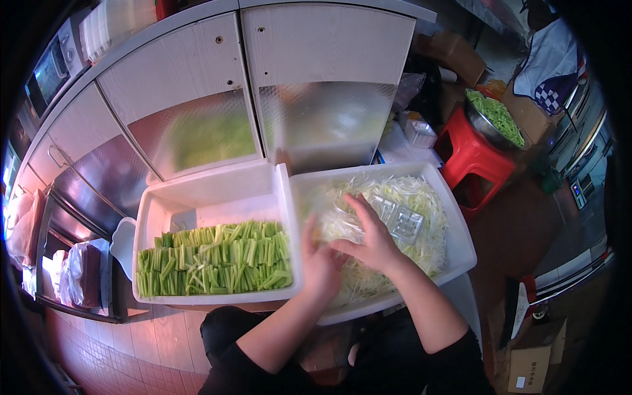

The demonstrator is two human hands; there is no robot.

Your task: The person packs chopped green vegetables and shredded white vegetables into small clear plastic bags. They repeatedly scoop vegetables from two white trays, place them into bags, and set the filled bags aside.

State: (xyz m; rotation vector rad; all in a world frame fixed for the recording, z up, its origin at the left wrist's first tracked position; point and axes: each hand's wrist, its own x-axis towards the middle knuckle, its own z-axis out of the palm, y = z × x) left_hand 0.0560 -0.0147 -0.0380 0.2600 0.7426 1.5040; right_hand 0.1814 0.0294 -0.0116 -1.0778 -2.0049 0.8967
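Side by side stand two white plastic tubs. Rows of cut green stalks (217, 261) fill the front of the left tub (212, 198). Pale shredded vegetable (419, 190) fills the right tub (461, 242), and an open clear plastic clamshell box (400, 219) lies on it. My left hand (321, 266) is over the near left part of the right tub, blurred, fingers apart. My right hand (368, 239) is beside it above the shreds, fingers spread, just left of the clear box. A pale blurred patch lies between the hands; whether it is something held is unclear.
White cabinet doors (326, 49) rise behind the tubs. At the right, a red plastic stool (469, 153) bears a metal bowl (481, 118) of green pieces. Plastic-wrapped stacks (81, 271) sit low at the left. A cardboard box (531, 363) is on the floor, lower right.
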